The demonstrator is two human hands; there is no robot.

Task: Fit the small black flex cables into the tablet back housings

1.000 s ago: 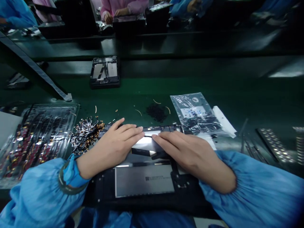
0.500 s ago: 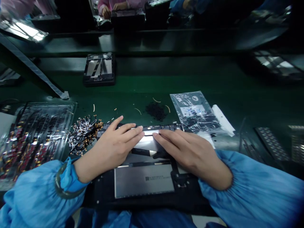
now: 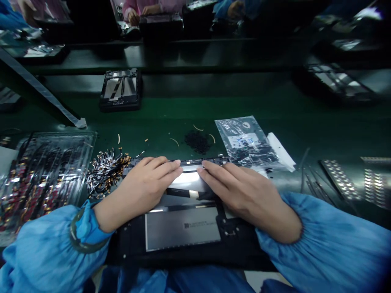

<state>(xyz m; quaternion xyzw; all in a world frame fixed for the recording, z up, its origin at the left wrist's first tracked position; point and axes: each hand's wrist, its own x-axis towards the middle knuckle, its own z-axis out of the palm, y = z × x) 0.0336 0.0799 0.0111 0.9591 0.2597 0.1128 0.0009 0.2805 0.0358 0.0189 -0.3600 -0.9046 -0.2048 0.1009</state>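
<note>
A black tablet chassis (image 3: pixel 183 244) with a grey metal panel lies in front of me. My left hand (image 3: pixel 143 189) rests flat on its upper left part, fingers pointing right toward a bright metal strip (image 3: pixel 189 179). My right hand (image 3: pixel 241 193) lies flat on the upper right part, fingertips at the top edge of the frame. A thin black stick with a pale tip (image 3: pixel 183 193) lies under my right hand across the chassis. Whether the hand grips it is hidden. Both wrists wear blue sleeves.
A clear tray of small flex parts (image 3: pixel 39 175) sits at the left, loose connectors (image 3: pixel 105 171) beside it. A plastic bag of black parts (image 3: pixel 247 142) and a heap of tiny black bits (image 3: pixel 197 140) lie behind. Another chassis (image 3: pixel 120 89) rests on the belt. People work across.
Both hands slid slightly up toward the top edge of the chassis. My left thumb tucked in. The chassis on the belt drifted left.
</note>
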